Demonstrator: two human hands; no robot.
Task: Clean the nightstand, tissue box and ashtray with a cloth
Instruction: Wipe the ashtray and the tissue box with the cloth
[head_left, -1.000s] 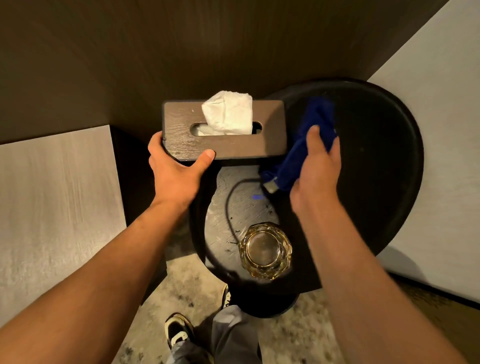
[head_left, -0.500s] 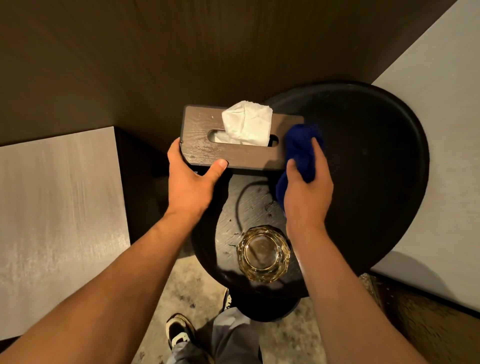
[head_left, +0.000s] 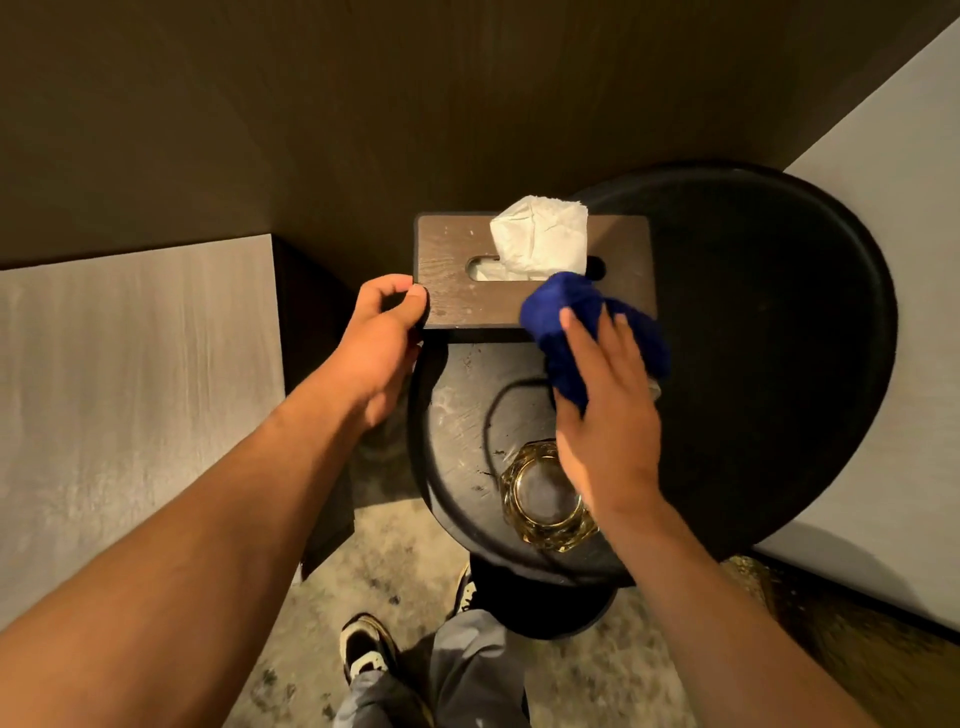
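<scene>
Tissue box (head_left: 467, 291), brown wood, sits centre frame, above the left part of the round black nightstand (head_left: 779, 338); whether it rests on the top or is lifted cannot be told. White tissue (head_left: 540, 236) sticks up from its slot. Left hand (head_left: 382, 332) grips the box's left end, thumb against the edge. Right hand (head_left: 605, 415) holds a bunched blue cloth (head_left: 566, 312), fingers spread over it, pressing it on the box's lower right corner. Glass ashtray (head_left: 545, 499) stands on the nightstand's near edge, lower centre, partly under the right wrist. Shoe (head_left: 366, 647) on the floor at bottom centre.
</scene>
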